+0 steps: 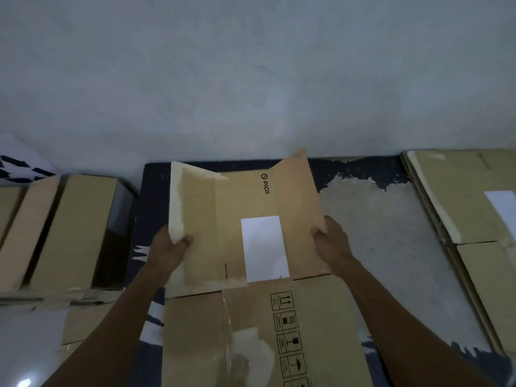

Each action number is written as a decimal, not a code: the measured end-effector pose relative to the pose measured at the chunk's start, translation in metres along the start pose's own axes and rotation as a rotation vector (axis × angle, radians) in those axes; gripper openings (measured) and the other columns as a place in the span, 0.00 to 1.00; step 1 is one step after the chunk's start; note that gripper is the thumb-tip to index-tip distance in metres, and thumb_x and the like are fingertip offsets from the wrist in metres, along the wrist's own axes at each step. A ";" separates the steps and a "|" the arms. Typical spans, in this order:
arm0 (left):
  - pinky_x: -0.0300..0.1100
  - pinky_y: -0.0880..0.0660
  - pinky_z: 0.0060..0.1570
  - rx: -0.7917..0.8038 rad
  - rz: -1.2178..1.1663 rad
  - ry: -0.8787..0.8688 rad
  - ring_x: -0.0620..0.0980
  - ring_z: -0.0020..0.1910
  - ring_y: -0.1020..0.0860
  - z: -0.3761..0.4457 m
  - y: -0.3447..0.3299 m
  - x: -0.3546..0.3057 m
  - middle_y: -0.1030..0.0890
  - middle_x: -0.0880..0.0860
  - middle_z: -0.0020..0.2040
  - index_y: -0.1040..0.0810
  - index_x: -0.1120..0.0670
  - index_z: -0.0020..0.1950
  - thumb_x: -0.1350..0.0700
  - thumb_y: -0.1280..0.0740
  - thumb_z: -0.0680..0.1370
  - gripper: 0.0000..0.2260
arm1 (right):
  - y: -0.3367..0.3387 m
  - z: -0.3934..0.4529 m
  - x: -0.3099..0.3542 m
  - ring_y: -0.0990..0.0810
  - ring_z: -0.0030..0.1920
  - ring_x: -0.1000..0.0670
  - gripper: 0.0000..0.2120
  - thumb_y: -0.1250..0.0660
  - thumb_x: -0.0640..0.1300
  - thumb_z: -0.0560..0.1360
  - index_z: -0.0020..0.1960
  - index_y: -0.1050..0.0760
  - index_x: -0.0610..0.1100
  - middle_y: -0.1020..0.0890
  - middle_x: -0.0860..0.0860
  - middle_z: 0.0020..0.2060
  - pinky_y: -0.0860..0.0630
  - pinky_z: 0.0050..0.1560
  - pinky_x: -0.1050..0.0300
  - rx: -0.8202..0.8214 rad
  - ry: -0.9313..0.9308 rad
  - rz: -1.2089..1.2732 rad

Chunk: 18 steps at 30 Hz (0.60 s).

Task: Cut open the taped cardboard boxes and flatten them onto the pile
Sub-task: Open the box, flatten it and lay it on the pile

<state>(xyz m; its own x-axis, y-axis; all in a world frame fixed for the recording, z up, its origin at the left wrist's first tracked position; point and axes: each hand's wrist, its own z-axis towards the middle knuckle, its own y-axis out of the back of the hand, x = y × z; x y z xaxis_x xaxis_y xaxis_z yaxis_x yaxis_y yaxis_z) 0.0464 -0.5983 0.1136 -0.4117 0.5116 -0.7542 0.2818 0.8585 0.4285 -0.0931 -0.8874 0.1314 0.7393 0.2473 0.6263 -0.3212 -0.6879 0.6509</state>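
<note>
A flattened brown cardboard box [231, 219] with a white label and PICO print lies in front of me on the dark worn mat [363, 174]. My left hand [170, 250] grips its left edge by a pale taped flap. My right hand [332, 241] grips its right edge. The far half of the box is tilted up off the mat, while the near half with handling symbols lies flat. The pile of flattened boxes [469, 202] sits at the right.
Several closed cardboard boxes [69, 227] stand at the left, side by side. A grey wall [251, 79] rises just behind the mat. A white and dark patterned thing [19, 163] shows at the far left.
</note>
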 end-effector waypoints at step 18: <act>0.50 0.25 0.49 0.133 -0.201 -0.338 0.56 0.46 0.21 -0.155 0.032 -0.127 0.19 0.58 0.54 0.22 0.61 0.64 0.61 0.30 0.79 0.14 | 0.165 -0.101 0.006 0.23 0.59 0.39 0.19 0.38 0.46 0.81 0.69 0.30 0.38 0.23 0.41 0.62 0.25 0.56 0.48 -0.262 0.108 0.086</act>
<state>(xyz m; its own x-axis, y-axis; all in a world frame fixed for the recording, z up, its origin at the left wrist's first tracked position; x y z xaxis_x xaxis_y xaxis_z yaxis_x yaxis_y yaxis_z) -0.0262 -0.6301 0.3005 -0.1681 0.2750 -0.9466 0.3433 0.9165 0.2053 -0.2010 -0.9306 0.2860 0.6400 0.2771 0.7167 -0.5319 -0.5134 0.6734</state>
